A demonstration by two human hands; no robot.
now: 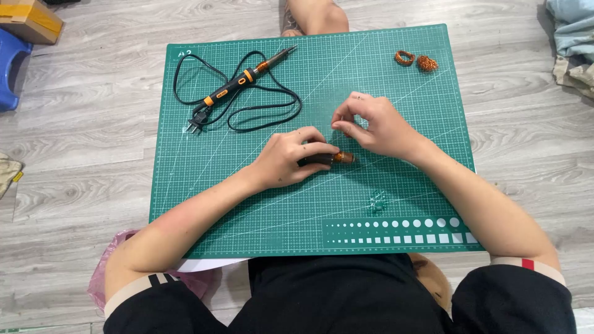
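Grey wooden floor (pixel 93 124) carries a green cutting mat (pixel 260 210), where the left hand (pixel 286 159) is wrapped around a dark tool with a copper-coloured tip (pixel 342 158) lying near the mat's middle. Just beside that tip, the right hand (pixel 374 125) has its fingers pinched narrow (what they pinch is too small to tell). Farther back lie a corded soldering iron (pixel 238 82) and two copper wire coils (pixel 416 60).

Up in the far left corner, 1 cardboard box (pixel 28 18) sits on the grey wood floor, tan and rectangular, with a strip of yellow tape across its top. It's partly cut off by the frame edge. No screens or signs show.
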